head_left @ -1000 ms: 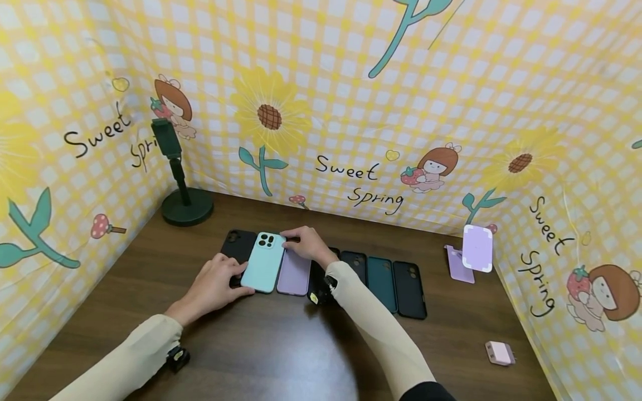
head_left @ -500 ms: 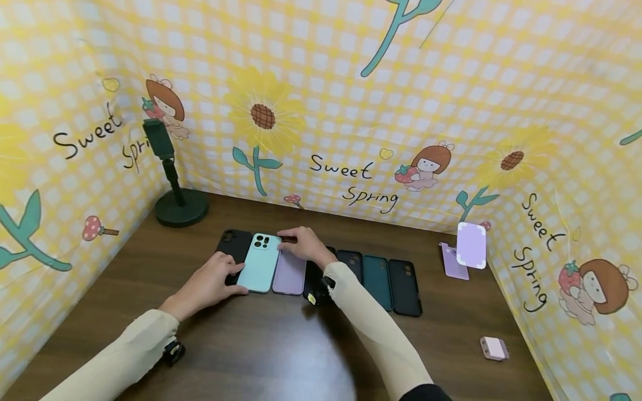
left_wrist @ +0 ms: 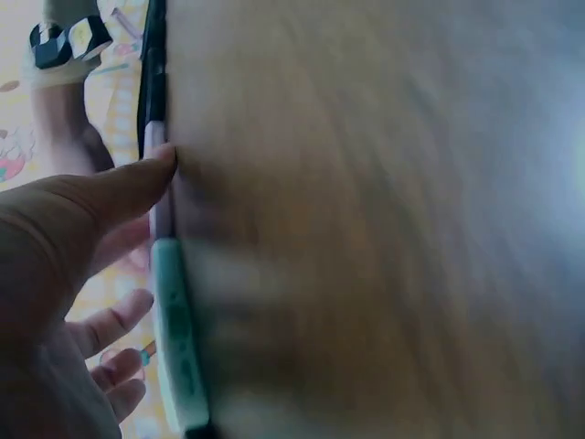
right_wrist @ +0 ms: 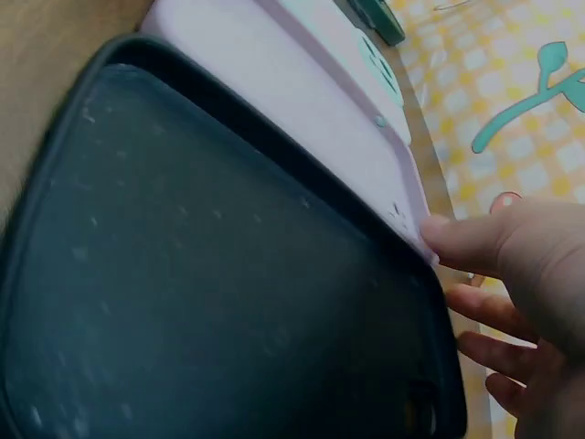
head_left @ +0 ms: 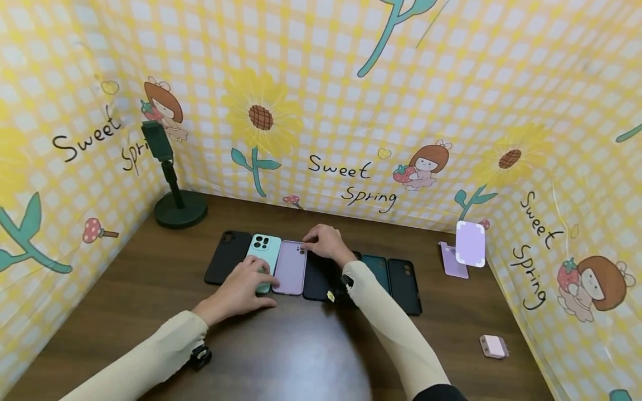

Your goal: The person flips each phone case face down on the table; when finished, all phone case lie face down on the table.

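Phone cases lie side by side in a row on the wooden table. My left hand [head_left: 244, 283] is over the lower part of the mint case [head_left: 272, 247], its fingertips by the left edge of the lilac case [head_left: 289, 274]. In the left wrist view its thumb [left_wrist: 137, 187] reaches the lilac case's lower edge. My right hand [head_left: 328, 244] is at the lilac case's top right corner, thumb [right_wrist: 466, 240] touching it in the right wrist view. Its other fingers are spread beside the top edge of the neighbouring dark case [right_wrist: 219, 265], partly hidden by my right arm in the head view.
A black case [head_left: 227, 259] ends the row at left; a teal case [head_left: 377, 273] and another black case [head_left: 405, 289] lie at right. A dark green stand [head_left: 180, 211] is back left. A lilac stand [head_left: 470, 245] and a pink charger plug [head_left: 494, 346] are at right.
My left hand has moved right from the mint case's left edge to the lilac case's. My right hand has shifted right from the corner by the mint case to the lilac case's far corner.
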Action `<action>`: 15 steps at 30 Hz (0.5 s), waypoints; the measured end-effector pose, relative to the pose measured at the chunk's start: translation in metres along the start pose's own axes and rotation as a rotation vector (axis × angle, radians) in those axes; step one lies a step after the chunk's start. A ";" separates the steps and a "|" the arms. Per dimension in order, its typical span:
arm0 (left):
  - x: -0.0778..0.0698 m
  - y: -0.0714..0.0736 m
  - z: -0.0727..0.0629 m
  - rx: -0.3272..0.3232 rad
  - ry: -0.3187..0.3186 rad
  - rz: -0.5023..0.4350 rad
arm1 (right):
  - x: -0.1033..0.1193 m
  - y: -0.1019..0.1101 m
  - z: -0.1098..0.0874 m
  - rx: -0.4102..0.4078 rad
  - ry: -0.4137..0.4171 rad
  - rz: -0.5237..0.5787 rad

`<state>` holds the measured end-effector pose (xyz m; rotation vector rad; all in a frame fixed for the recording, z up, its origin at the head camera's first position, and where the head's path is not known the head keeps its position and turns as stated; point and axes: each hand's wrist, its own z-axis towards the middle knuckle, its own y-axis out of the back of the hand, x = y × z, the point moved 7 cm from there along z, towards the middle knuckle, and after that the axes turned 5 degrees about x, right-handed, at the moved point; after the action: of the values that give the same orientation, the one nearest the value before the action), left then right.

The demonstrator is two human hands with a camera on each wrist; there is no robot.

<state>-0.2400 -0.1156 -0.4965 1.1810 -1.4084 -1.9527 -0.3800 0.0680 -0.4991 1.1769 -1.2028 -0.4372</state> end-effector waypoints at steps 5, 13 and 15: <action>-0.002 -0.006 0.004 -0.030 0.045 -0.024 | 0.004 -0.008 0.006 -0.048 -0.016 -0.003; -0.018 0.012 0.002 -0.191 -0.033 -0.026 | 0.011 0.030 0.001 -0.114 0.051 0.117; -0.022 0.022 0.000 -0.247 -0.062 -0.078 | 0.014 0.046 -0.003 -0.085 0.082 0.269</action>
<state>-0.2312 -0.1072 -0.4676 1.0833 -1.1250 -2.1608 -0.3860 0.0760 -0.4516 0.9357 -1.2386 -0.2322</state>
